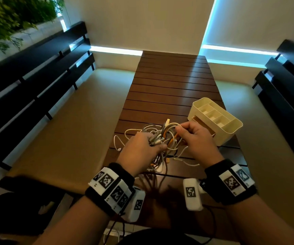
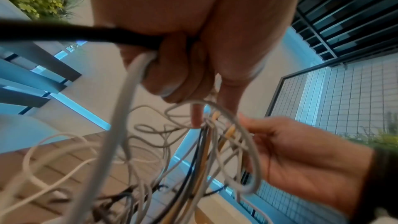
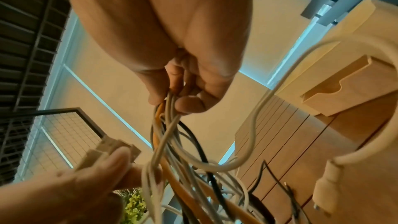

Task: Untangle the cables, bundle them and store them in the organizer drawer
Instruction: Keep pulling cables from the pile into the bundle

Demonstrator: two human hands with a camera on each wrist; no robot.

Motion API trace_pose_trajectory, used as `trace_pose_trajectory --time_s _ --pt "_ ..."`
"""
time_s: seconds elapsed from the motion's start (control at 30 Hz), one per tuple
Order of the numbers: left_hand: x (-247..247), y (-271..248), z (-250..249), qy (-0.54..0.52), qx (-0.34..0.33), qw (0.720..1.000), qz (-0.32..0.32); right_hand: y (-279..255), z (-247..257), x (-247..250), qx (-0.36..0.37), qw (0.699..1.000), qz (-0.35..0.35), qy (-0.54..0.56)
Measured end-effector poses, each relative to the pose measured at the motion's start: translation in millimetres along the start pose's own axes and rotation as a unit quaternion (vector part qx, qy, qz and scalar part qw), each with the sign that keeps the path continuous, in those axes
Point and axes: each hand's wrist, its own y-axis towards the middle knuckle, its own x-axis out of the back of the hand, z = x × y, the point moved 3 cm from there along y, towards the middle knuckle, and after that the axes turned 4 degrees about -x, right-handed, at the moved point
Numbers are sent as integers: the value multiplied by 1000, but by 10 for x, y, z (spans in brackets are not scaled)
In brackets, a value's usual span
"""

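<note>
I've got my left hand [image 1: 143,147] and right hand [image 1: 194,137] both pinching the tangled cables [image 1: 162,138], organizer [image 1: 231,129] just right.

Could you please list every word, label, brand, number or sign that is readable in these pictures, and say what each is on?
No readable text.
Black-and-white square code markers on the white blocks of the black wristbands: patterns only; the small marks beneath them are too small to read.
Cream plastic desk organizer with a drawer: no label visible.
Tangle of white, grey, orange and black cables: plugs show no legible print.
</note>
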Motion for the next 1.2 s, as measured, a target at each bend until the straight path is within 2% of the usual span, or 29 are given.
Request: trace_pose_trajectory --time_s 0.1,0.3,0.47,0.57,0.67,0.8,1.0,1.07,1.2 --pt "-71 -12 6 6 -10 1000 -19 -24 13 0 -12 999 8 38" --pt "-127 32 72 111 -37 993 -21 -67 44 -22 -29 996 29 81" --pt "-103 -4 93 20 -55 998 -36 -87 67 -43 -19 994 56 95" --pt "-65 -22 89 -33 -73 996 -49 -58 -8 -86 -10 993 116 5" --pt "-35 -27 114 -44 -81 994 -59 -82 -35 -99 2 987 130 -95" --pt "17 -64 143 -38 -99 991 -76 -84 -33 -19 6 994 88 -69" --pt "171 -106 234 -36 -89 990 -99 53 -225 155 -77 994 -35 64" --pt "226 -127 251 -48 -77 989 -115 66 -307 149 -86 994 -56 50" --pt "449 -157 389 -94 -35 980 -170 68 -420 369 -103 983 -139 -64"
